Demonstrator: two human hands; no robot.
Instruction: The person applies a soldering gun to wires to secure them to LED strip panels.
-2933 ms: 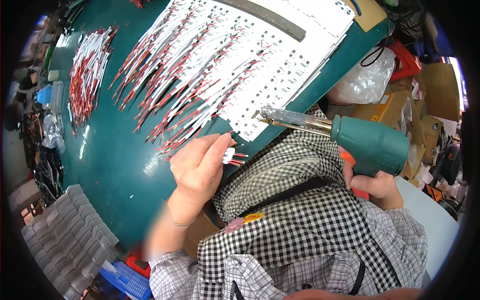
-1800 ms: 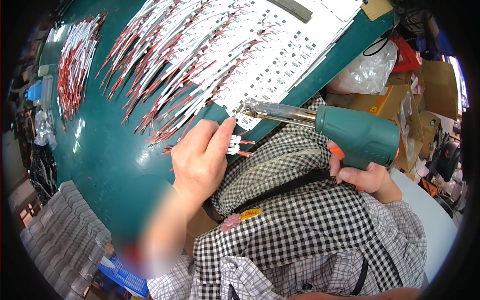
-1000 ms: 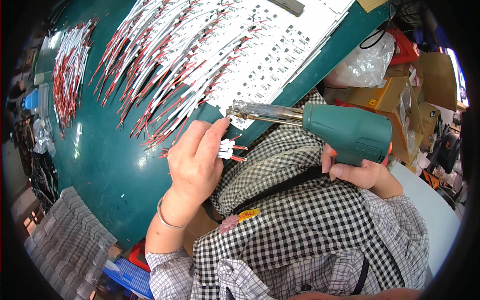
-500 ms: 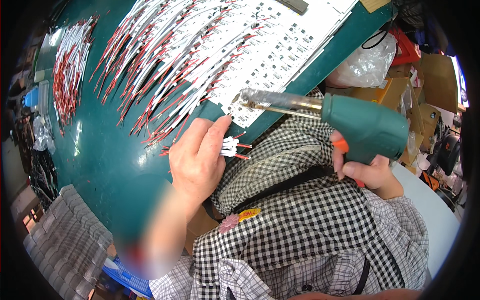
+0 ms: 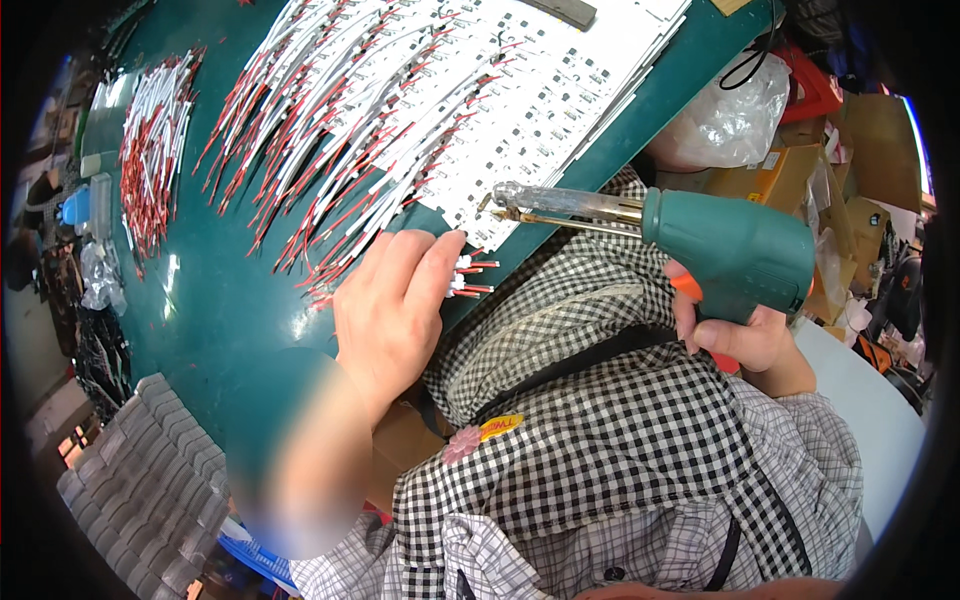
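My right hand [image 5: 735, 330] is wrapped round the grip of a green soldering gun [image 5: 735, 250] with an orange trigger. The gun points left, its thin metal tip just above the near corner of a white circuit board sheet [image 5: 560, 110]; whether it touches cannot be told. Beside that corner my left hand [image 5: 390, 300] is closed on a small bundle of red and white wires [image 5: 478, 278]. Their ends stick out to the right of the fingers, and the rest is hidden under the hand. Rows of red and white wires [image 5: 330, 130] lie across the board sheets.
A separate pile of red and white wires [image 5: 155, 150] lies on the left of the green table [image 5: 230, 310]. A dark bar [image 5: 560, 10] rests on the boards. Stacked grey pieces [image 5: 150, 490] stand lower left. Cardboard boxes [image 5: 850, 160] and a clear plastic bag [image 5: 725, 115] are at right.
The view has shifted slightly, so the boards sit further left. My left hand has moved a little up toward the board corner, and less of the wire bundle shows. Right hand keeps its grip.
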